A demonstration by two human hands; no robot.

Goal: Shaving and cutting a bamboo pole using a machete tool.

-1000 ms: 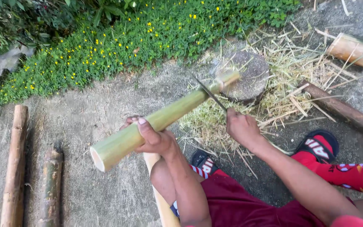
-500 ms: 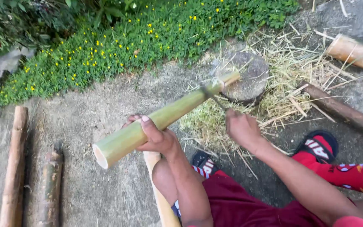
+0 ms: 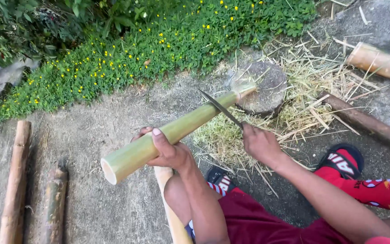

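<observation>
Raised off the bamboo pole (image 3: 177,131), knife (image 3: 220,108) in clenched right hand (image 3: 260,144); left hand (image 3: 168,151) fingers grip pole

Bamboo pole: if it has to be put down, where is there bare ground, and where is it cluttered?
Bare ground lies left of the bamboo pole, between the green ground cover and the two weathered logs. It is crowded right of the left hand: shavings surround the chopping stump, and the right hand holds the knife there.
</observation>
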